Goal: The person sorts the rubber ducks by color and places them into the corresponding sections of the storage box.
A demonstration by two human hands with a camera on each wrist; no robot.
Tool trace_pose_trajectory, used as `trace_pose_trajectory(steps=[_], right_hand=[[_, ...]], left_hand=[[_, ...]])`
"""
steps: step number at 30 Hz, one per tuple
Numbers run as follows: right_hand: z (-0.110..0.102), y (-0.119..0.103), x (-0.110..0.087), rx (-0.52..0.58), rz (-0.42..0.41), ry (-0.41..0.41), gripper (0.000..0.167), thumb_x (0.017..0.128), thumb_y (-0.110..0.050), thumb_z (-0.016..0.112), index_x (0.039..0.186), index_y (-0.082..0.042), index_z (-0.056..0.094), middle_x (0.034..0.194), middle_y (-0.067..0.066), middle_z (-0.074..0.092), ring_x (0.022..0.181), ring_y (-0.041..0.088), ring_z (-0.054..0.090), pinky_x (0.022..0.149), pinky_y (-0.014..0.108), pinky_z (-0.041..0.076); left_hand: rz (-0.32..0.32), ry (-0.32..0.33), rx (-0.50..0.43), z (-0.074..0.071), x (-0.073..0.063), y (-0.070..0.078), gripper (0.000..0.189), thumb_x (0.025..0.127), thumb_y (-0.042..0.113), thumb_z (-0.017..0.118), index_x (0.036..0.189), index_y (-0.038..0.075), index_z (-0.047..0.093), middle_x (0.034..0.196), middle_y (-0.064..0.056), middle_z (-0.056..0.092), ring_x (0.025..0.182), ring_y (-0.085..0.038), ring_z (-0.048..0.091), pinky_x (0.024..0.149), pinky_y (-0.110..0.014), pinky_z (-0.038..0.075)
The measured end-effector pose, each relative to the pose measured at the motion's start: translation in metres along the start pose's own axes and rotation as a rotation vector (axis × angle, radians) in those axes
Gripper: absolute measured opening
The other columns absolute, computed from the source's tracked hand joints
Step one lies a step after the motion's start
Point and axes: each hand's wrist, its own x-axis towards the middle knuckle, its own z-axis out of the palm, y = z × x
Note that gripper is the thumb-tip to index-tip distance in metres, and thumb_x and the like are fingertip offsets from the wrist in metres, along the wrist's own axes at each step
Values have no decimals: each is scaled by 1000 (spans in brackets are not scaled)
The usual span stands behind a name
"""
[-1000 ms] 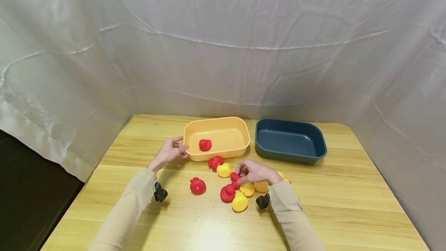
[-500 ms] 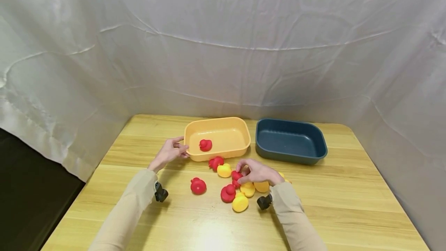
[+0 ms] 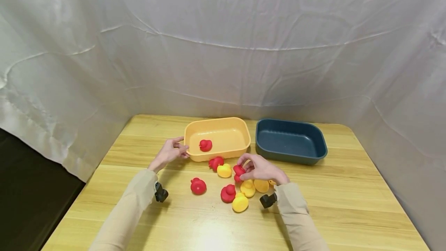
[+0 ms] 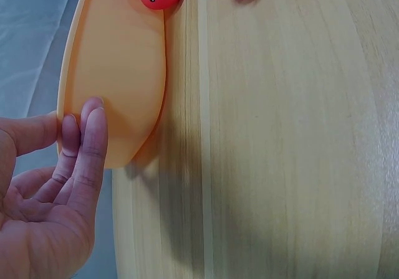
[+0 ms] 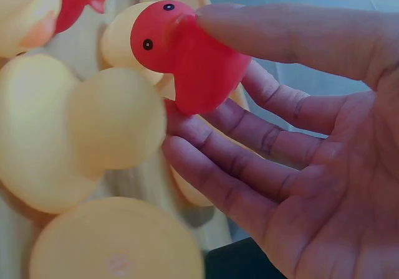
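My left hand [image 3: 171, 152] holds the left end of a yellow-orange plastic bin [image 3: 226, 154], its thumb [image 4: 34, 132] at the rim and its fingers [image 4: 90, 160] against the outer wall. One red rubber duck [image 3: 205, 145] lies inside that bin. In my right hand [image 3: 261, 168] another red rubber duck [image 5: 206, 67] is pinched between thumb and fingers, tilted, its eyes toward the right wrist camera. Yellow rubber ducks [image 3: 247, 188] lie just below this hand. A yellow duck [image 3: 224, 170] and a red duck [image 3: 216, 163] sit left of it, near the bin's front wall.
To the right of the yellow-orange bin stands a dark blue bin [image 3: 292, 157]. A single red duck [image 3: 198, 186] sits apart at the left of the wooden table [image 3: 348, 204]. Nearer the front are a red duck [image 3: 228, 193] and a yellow duck [image 3: 240, 203]. A grey-white sheet [image 3: 223, 69] hangs behind.
My right hand has moved slightly up and to the right, bringing the pinched red duck away from the yellow ducks beside it. The left hand stays at the bin.
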Motion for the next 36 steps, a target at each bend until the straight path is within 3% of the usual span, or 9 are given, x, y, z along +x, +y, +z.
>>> trace_pose_trajectory(steps=[7, 11, 17, 27, 36], right_hand=[[-4, -8, 2, -41, -88, 61, 43, 86, -15, 78, 122, 0, 59, 117, 15, 66, 99, 23, 65, 94, 37, 58], [-5, -12, 5, -53, -101, 115, 54, 87, -14, 78, 132, 4, 55, 123, 18, 64, 105, 27, 65, 99, 43, 57], [-6, -17, 9, -40, -128, 179, 59, 89, -10, 76, 142, 0, 53, 129, 20, 63, 113, 35, 64, 106, 54, 52], [-5, -24, 21, 7, -232, 254, 51, 90, -1, 71, 139, -5, 57, 126, 19, 55, 121, 38, 58, 111, 58, 46], [-9, -32, 34, 1, -212, 289, 47, 89, 1, 71, 134, -1, 58, 126, 21, 54, 115, 39, 60, 108, 57, 50]], left_hand=[[2, -3, -2, 0, 0, 0, 64, 101, 3, 56, 152, -16, 23, 110, -35, 65, 81, -19, 73, 87, -44, 63], [-4, 0, -8, 1, 0, 0, 63, 101, 4, 56, 152, -15, 24, 112, -36, 64, 79, -16, 72, 86, -43, 63], [-6, 0, -5, 1, 0, 0, 64, 101, 4, 56, 152, -15, 24, 111, -34, 65, 79, -15, 72, 87, -44, 63], [11, 1, -5, 1, -1, 0, 63, 101, 3, 56, 152, -16, 23, 107, -32, 66, 78, -15, 72, 87, -45, 63], [10, -3, -7, 0, 0, 0, 63, 101, 3, 55, 152, -16, 23, 107, -34, 65, 77, -14, 72, 86, -44, 63]])
